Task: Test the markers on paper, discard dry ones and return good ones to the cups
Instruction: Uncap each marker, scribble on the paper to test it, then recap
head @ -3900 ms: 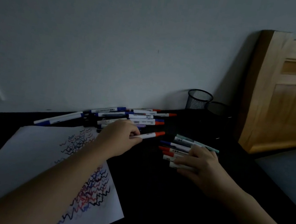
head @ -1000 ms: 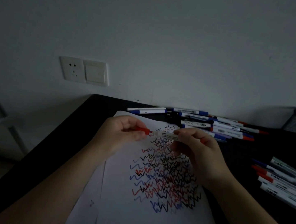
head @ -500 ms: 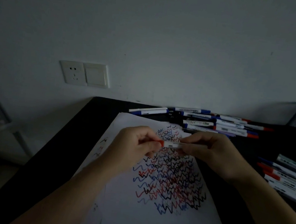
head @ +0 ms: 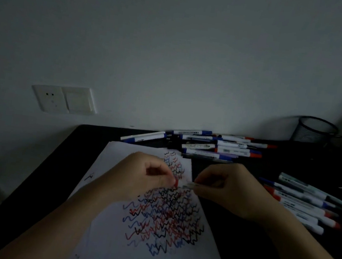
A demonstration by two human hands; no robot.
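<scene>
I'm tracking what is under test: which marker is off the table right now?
The red-capped marker held between the left hand and right hand above the paper; all the others lie on the table.

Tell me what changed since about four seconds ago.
The left hand carried a red marker from the pile over the paper; the right hand left the side markers and took its barrel, with the left now gripping its cap. Pile and cup are unchanged.

The paper point(head: 106, 249) is white, crossed with zigzag scribbles point(head: 164, 219) in red, blue and black; the counter point(head: 242, 258) is black. The markers point(head: 213, 144) are white-barrelled with blue, red and black ends; the mesh cup point(head: 315, 131) is black.
</scene>
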